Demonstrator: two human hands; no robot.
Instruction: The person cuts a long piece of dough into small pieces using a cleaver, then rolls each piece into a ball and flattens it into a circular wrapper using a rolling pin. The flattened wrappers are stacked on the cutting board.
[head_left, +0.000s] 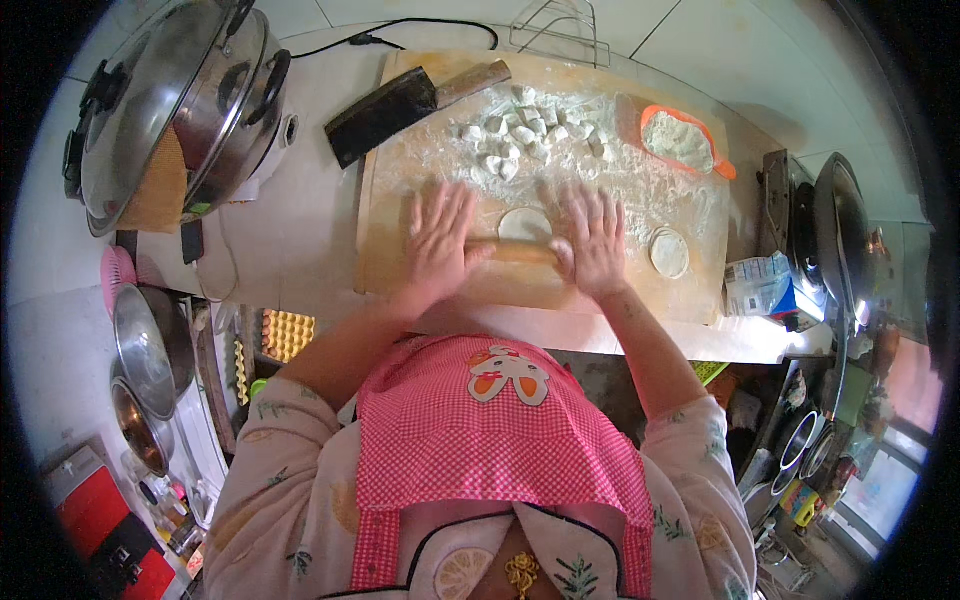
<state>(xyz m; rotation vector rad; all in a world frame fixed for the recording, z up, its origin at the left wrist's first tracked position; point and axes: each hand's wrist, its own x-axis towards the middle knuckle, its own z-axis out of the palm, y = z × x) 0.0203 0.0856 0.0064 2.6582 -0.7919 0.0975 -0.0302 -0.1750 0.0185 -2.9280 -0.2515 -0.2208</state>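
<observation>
Both palms press on a wooden rolling pin (521, 253) that lies crosswise on a floured wooden board (420, 277). My left hand (444, 236) covers its left end and my right hand (595, 240) its right end, fingers stretched forward. Against the pin's far side lies a round dough wrapper (525, 225), partly hidden by it. A small stack of flat dough rounds (669, 253) rests to the right of my right hand. Several floured dough pieces (525, 135) are scattered beyond the hands. An orange scoop (726, 168) holding flour (677, 141) lies at the board's far right.
A cleaver (382, 116) with a wooden handle overhangs the board's far left corner. A large steel pot (217, 112) stands at the left. Behind the board are a wire rack (559, 34) and a black cable (427, 21). A plastic bag (757, 285) and a wok (840, 225) are at the right.
</observation>
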